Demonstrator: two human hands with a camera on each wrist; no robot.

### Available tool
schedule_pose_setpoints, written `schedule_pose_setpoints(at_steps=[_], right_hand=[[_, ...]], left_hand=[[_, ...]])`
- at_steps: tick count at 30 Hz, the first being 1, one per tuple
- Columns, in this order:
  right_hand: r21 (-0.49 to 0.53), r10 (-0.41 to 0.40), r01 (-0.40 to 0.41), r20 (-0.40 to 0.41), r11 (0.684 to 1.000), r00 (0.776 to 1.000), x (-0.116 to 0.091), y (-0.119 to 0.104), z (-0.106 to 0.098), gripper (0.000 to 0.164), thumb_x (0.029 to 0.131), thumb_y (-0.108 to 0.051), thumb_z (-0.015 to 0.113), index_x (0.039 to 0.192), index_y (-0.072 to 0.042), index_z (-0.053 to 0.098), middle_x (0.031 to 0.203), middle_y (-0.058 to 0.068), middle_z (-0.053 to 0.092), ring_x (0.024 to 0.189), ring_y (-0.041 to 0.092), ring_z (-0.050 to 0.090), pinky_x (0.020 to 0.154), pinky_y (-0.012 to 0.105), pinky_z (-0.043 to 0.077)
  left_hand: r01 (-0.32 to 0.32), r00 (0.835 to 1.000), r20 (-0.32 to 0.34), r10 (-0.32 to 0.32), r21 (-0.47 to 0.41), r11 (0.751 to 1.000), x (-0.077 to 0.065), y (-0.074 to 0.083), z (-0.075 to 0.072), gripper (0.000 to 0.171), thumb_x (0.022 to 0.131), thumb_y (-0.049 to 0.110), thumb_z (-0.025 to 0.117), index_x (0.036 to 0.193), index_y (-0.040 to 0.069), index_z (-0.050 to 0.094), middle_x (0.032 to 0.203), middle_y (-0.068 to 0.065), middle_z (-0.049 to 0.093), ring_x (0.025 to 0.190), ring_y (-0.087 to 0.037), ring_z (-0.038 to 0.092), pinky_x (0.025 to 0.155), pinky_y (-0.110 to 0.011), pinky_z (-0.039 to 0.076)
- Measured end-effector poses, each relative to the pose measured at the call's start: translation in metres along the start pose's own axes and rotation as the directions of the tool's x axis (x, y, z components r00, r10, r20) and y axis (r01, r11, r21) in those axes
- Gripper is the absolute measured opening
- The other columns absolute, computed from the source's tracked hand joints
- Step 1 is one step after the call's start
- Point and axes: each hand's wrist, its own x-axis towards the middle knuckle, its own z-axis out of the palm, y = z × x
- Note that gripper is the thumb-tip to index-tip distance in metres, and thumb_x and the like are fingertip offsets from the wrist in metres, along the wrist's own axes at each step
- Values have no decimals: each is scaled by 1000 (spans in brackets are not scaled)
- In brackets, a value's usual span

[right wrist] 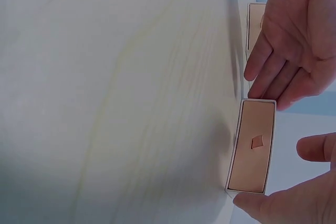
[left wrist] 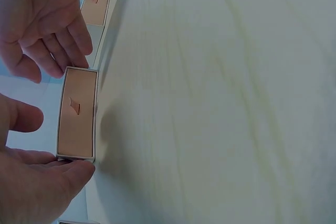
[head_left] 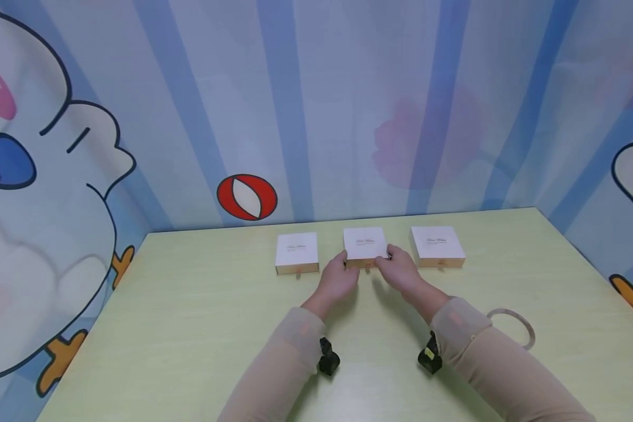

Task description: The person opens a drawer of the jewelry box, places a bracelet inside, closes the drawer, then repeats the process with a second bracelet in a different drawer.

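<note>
A small white box (head_left: 365, 239) with fine print on its lid stands in the middle of a row of three. Its front panel is peach-coloured and bears a little ribbon tab (right wrist: 257, 141). My left hand (head_left: 339, 278) touches the box's left side, fingers fairly straight. From the opposite side, my right hand (head_left: 399, 271) rests its extended fingertips against the box. Both wrist views show the peach front (left wrist: 77, 129) between the two hands, with the thumbs held away from it.
Similar white boxes stand on either side, one left (head_left: 297, 251) and one right (head_left: 436, 241). A pale ring-shaped band (head_left: 527, 328) lies by the right sleeve, partly hidden. The light wooden table (head_left: 190, 328) ends at a blue striped backdrop (head_left: 343, 117).
</note>
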Motion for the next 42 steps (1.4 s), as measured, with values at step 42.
schedule_pose_setpoints(at_steps=[42], right_hand=[[-29, -3, 5, 59, 1000, 998, -21, 5, -13, 48, 97, -15, 37, 140, 8, 38, 146, 25, 37, 136, 39, 33, 109, 50, 32]], left_hand=[[123, 978, -169, -123, -8, 992, -3, -2, -10, 28, 87, 24, 69, 99, -2, 71, 88, -11, 70, 73, -14, 58, 64, -23, 46]])
